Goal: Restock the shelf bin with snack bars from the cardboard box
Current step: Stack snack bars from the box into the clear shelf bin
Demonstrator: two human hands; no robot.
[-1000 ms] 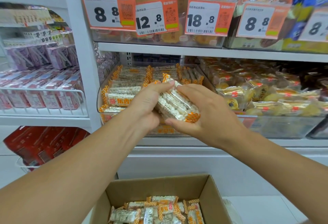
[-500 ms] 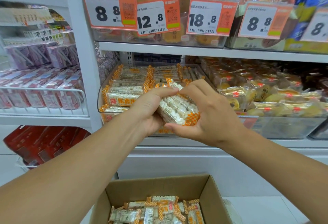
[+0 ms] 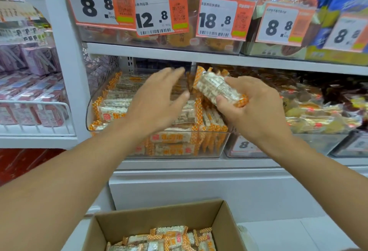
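A shop aisle: white shelves [image 3: 179, 53] run across the view, with orange-and-white price tags [image 3: 162, 14] hanging from the upper tier over pastries in clear bins. To the left, a wire-fronted shelf holds purple packs [image 3: 37, 61]; to the right, yellow-wrapped cakes [image 3: 310, 113] fill the next bin. On the white floor below stands an open box [image 3: 223, 219], bars [image 3: 173, 238] lying loose inside it.

The bin [image 3: 225, 143] — clear plastic, on the middle shelf — is stacked with bars in orange-checked wrappers, flat layers on its left and upright ones on its right.

The right hand [image 3: 256, 107] grips a small bundle [image 3: 217, 89] above the bin's right rear, thumb under the near end, fingers curled over the top. The bundle's long axis runs diagonally: its far end points up and left toward the shelf's back, its near end down and right into the palm.

The left hand [image 3: 157, 99] hovers over the bin's middle, fingers straight and slightly spread, holding nothing; it is blurred.

Half a second ago both hands clasped the bundle together, low at the bin's front. Now the left has let go and moved off to the left, while the right alone has carried the bundle higher and further back — the two hands well apart. The camera also sits closer to the shelf.
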